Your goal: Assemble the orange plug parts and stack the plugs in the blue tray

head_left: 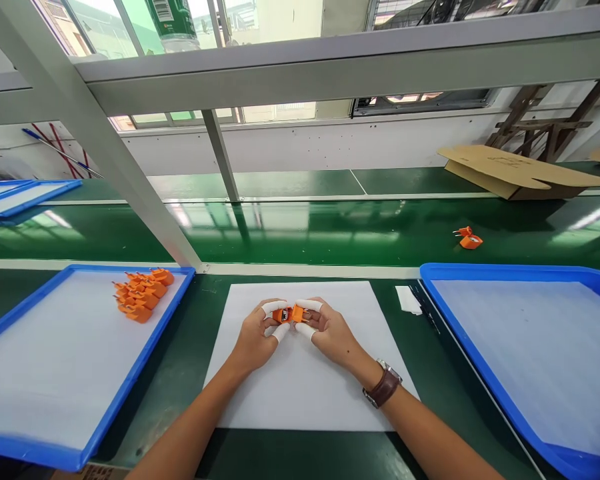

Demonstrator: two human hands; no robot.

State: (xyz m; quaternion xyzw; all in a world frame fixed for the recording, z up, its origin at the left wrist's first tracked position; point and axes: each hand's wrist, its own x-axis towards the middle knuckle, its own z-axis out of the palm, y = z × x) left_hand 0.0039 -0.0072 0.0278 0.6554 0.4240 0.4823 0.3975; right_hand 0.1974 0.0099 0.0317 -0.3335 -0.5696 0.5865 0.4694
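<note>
Over the white sheet (300, 387) at the bench's middle, my left hand (256, 337) and my right hand (329, 330) meet, fingertips capped in white finger cots. Both pinch a small orange plastic part (289, 313) between thumb and forefinger, the left on its left half, the right on its right half. The part is held just above the sheet. A brown wristwatch (384, 385) is on my right wrist.
A blue tray (10, 440) at left holds several orange parts (141, 295) in its far corner. Another blue tray (485, 272) lies at right, with a small white slip (408, 299) beside it. One orange part (468, 238) sits on the green conveyor belt (300, 230). A cardboard box (517, 173) lies beyond.
</note>
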